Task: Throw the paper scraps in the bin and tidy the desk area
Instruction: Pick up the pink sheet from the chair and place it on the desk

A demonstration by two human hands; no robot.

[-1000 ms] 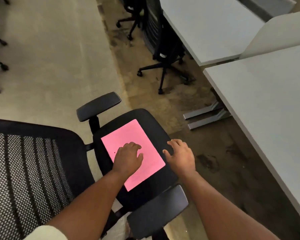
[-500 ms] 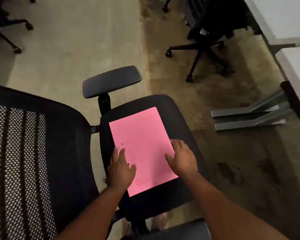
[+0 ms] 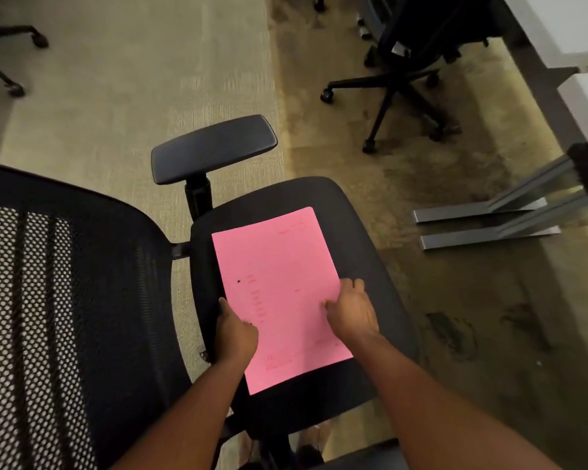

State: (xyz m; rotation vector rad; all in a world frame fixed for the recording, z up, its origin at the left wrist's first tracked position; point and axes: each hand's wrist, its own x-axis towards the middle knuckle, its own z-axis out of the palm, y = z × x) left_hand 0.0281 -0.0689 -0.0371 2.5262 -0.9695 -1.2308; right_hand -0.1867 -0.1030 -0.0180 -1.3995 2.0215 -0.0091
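Lying flat on the black chair seat (image 3: 370,239) is a pink paper (image 3: 279,283). The left hand (image 3: 235,334) grips its left edge, and the right hand (image 3: 353,313) presses down on its right side with fingers spread. A mesh chair back (image 3: 48,300) is beside it.

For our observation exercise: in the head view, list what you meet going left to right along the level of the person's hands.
Mesh chair back → left hand → pink paper → right hand → stained carpet.

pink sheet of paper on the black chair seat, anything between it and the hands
Nothing visible. The left hand touches the left edge of the pink sheet of paper, and the right hand lies on its right side, on the black chair seat. No bin is in view.
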